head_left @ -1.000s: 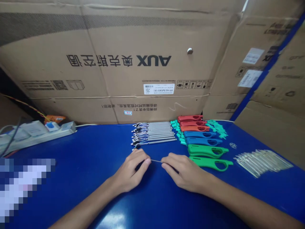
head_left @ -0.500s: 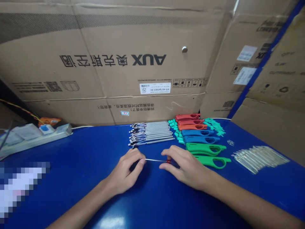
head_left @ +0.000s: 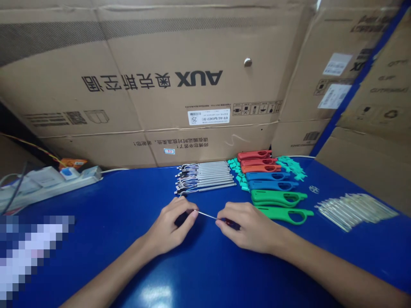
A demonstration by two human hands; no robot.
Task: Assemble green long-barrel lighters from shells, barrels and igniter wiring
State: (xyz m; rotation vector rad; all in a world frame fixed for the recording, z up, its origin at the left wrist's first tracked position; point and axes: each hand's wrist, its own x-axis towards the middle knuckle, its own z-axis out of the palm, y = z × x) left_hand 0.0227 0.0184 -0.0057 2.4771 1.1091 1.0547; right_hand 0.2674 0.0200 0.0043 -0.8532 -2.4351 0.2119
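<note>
A screwdriver (head_left: 207, 214) with a thin metal shaft and a dark red handle spans the gap between my hands over the blue table. My left hand (head_left: 175, 224) pinches the shaft's far end between thumb and forefinger, which hide the tip. At the other end, the thumb and fingers of my right hand (head_left: 248, 224) are closed where the shaft meets the handle. The handle's back part shows inside that palm. Just beyond my right hand lie green lighter shells (head_left: 269, 197), and beyond the gap lie silver metal tubes (head_left: 213, 176) with wires.
Red and orange shells (head_left: 255, 155) and blue shells (head_left: 265, 176) lie in a row, flanked by small turquoise parts (head_left: 292, 167). Clear tubes (head_left: 353, 209) are at right. A power strip (head_left: 70, 185) stands at left. Cardboard (head_left: 144, 107) walls the back.
My right hand's fingers were apart around the screwdriver's red end and have now closed on it. The screwdriver's handle end has dipped slightly. My left hand keeps its pinch.
</note>
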